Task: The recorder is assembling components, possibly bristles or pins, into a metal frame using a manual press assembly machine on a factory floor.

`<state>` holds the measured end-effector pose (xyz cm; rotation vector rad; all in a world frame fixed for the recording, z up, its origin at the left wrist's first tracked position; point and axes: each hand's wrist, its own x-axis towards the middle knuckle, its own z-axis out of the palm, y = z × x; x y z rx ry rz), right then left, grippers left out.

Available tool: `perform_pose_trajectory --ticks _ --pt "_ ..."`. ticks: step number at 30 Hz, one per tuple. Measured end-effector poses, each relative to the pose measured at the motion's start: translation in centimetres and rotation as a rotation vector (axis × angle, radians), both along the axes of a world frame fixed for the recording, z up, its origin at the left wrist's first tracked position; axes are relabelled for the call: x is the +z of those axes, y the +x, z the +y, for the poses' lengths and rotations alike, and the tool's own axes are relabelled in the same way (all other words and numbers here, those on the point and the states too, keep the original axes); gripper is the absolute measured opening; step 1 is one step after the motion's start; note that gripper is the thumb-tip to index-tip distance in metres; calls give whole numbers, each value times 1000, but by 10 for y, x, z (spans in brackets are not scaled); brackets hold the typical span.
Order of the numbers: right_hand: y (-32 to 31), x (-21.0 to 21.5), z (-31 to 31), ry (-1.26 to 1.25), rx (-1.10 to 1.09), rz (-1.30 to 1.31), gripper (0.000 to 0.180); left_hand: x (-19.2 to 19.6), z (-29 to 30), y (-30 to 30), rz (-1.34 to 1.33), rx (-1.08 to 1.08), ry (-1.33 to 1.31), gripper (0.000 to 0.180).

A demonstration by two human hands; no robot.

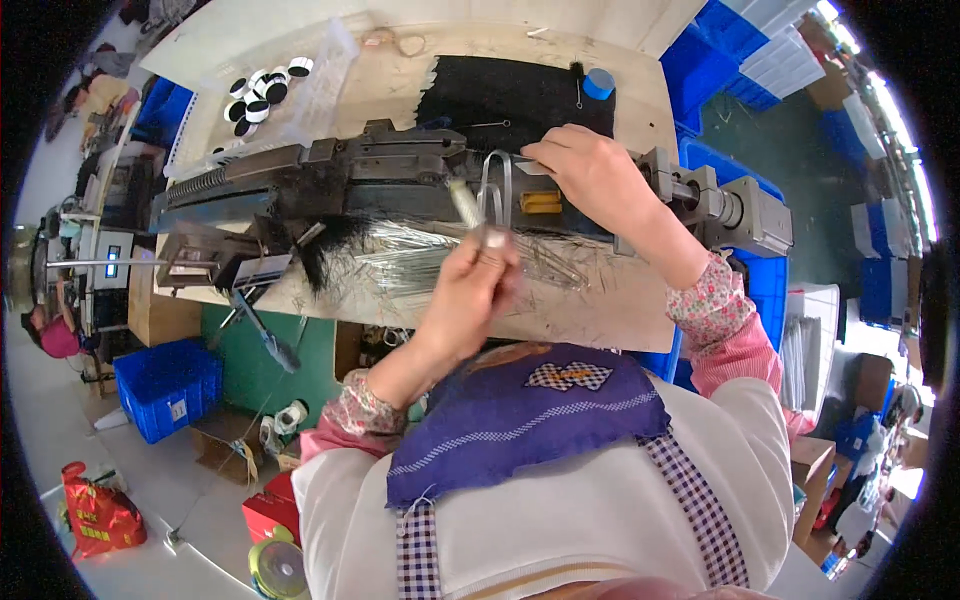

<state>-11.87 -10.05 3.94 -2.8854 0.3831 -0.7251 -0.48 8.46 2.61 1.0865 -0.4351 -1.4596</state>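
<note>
My left hand (482,280) is closed on the lower end of a bent silver wire loop (507,188), its curved end at the dark metal machine (400,165). My right hand (603,180) is over the machine, fingers bent; I cannot tell whether it grips anything. Markings: yellow printing on the red bag (100,512), lower left; a white label on the blue crate (160,385).

Before you stands a pale wooden workbench (615,312), backed by an upright wooden panel (622,20). Pale grey floor (205,560) spreads on your left around a blue crate (165,390); on your right, green floor (775,160) lies below bright white strips of light (846,40).
</note>
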Motion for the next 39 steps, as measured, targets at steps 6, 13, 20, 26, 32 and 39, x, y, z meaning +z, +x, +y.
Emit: perform_pose_trajectory --ticks 6,13,20,26,32,39 --pt "3 4 8 -110 18 111 11 41 22 81 802 319 -194 19" --pt "23 7 -50 47 -135 233 19 -6 53 72 -795 102 -300 16" --pt "3 5 -136 135 -226 453 34 -27 -99 32 -1093 -184 -290 23" --pt "-24 30 -29 303 67 134 20 -11 -103 47 -1186 -259 -310 26" --pt "12 6 -21 154 184 -21 11 41 -80 66 -1994 -47 -498 14" --pt "28 0 -11 355 147 -222 17 23 -51 61 -1815 500 -597 13"
